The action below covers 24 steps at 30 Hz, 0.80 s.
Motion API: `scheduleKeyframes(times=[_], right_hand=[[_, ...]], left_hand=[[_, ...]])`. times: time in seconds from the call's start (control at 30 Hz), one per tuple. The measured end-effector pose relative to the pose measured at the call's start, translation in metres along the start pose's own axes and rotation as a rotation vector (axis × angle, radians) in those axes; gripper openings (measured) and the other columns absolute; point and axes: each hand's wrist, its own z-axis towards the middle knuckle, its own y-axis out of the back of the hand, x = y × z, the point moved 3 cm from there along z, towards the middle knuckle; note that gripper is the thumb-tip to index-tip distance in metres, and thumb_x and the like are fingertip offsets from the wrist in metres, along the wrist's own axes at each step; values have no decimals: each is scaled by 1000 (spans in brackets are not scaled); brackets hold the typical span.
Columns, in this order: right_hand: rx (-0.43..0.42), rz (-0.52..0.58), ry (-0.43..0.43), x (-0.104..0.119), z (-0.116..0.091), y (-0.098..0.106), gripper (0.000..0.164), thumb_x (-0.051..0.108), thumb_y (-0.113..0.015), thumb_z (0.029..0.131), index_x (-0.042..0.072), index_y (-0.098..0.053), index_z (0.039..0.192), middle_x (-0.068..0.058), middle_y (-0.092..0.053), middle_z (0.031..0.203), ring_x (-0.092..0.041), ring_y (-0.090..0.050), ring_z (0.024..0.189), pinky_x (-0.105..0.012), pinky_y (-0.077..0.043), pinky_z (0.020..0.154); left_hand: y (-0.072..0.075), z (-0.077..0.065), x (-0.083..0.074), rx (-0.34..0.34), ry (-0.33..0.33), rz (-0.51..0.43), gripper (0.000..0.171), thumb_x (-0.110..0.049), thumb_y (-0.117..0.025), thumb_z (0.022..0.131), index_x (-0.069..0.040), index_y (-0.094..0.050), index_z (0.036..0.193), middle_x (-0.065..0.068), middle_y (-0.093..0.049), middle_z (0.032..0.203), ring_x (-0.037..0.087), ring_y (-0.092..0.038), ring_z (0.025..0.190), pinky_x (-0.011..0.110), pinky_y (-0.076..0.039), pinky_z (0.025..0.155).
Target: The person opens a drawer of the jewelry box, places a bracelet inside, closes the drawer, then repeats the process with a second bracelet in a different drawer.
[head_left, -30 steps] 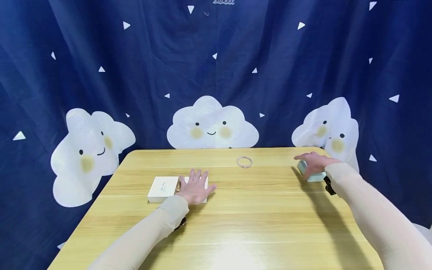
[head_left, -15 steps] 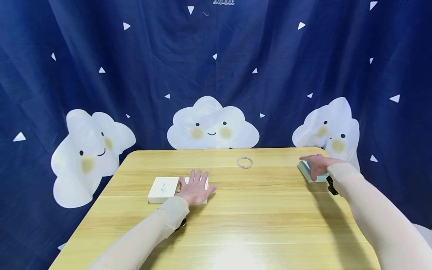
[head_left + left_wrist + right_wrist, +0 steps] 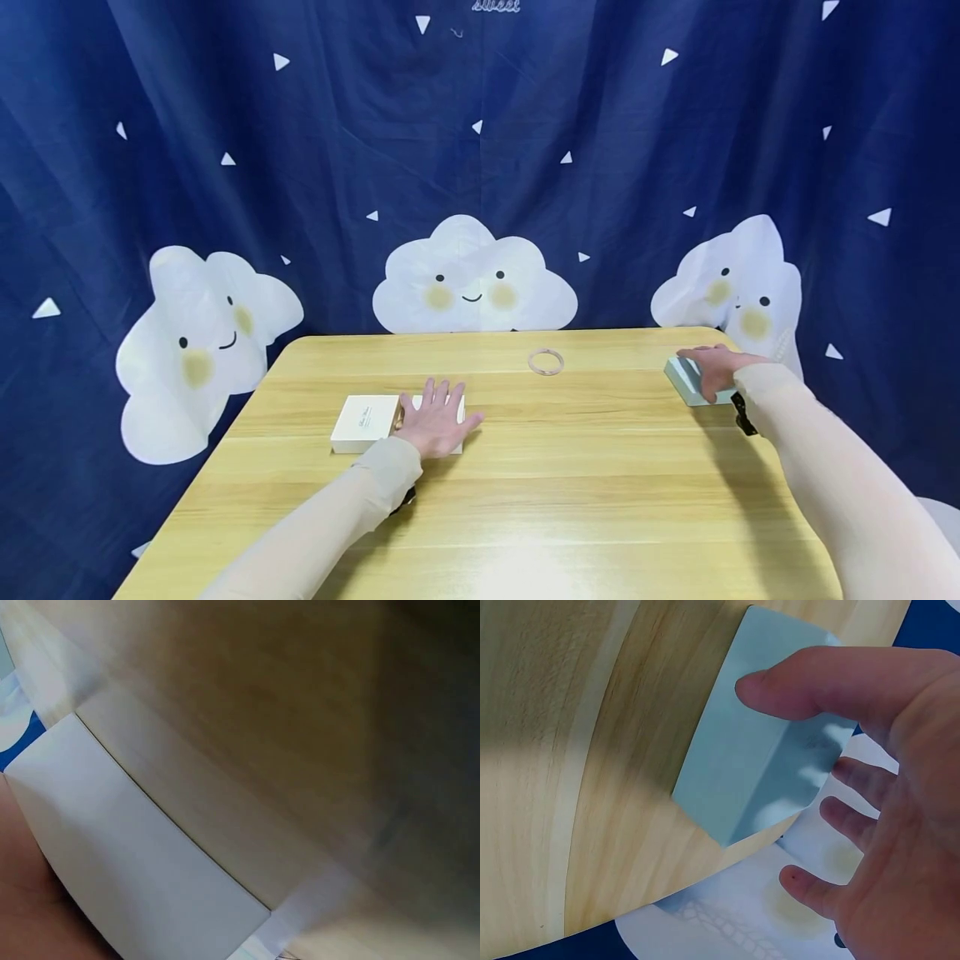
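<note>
In the head view my left hand (image 3: 437,423) lies spread, fingers straight, over the right part of a white box (image 3: 364,418) with small printed lettering. A narrow brown-gold strip (image 3: 398,421) shows beside the hand; the rest there is hidden under it. The box's plain white side (image 3: 142,847) fills much of the left wrist view. At the far right of the table my right hand (image 3: 716,369) is over a pale blue-green box (image 3: 735,742). Its thumb overlaps the box's face in the right wrist view, and the other fingers spread loosely along the far side.
A thin pale pink ring (image 3: 546,362) lies near the back of the wooden table (image 3: 570,467), between the two boxes. Behind the table hangs a dark blue curtain (image 3: 510,108) with cloud faces and white triangles. The blue-green box sits near the table's right edge.
My right hand has shifted to the right over the blue-green box, then dropped slightly, and more of the box's left end shows now. The left hand stays on the white box.
</note>
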Motion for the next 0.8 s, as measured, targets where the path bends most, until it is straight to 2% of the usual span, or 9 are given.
scheduleKeyframes(times=[0.33,0.53,0.8], right_hand=[[-14,13,-33,-5,-1,-1,104,-6,-82,54,-8,-36,147,-38,-45,140,-57,-43,114,-42,-53,69],[3,9,-83,1,-9,3,102,-2,-82,59,-4,-35,149,-34,-44,143,-55,-42,117,-48,-48,67],[-34,-8,-72,1,-9,2,99,3,-84,57,-1,-42,146,-31,-52,135,-47,-47,109,-55,-47,71]], left_hand=[[2,-1,-2,17,4,-1,84,-74,-27,98,-22,-19,163,13,-17,168,40,-1,156,79,-2,111],[4,-4,-3,11,-1,3,84,-74,-26,98,-21,-20,163,14,-19,168,39,-3,156,79,-3,112],[11,-12,-8,8,-12,-10,80,-67,-30,101,-16,-22,162,18,-21,167,41,-5,156,79,-2,111]])
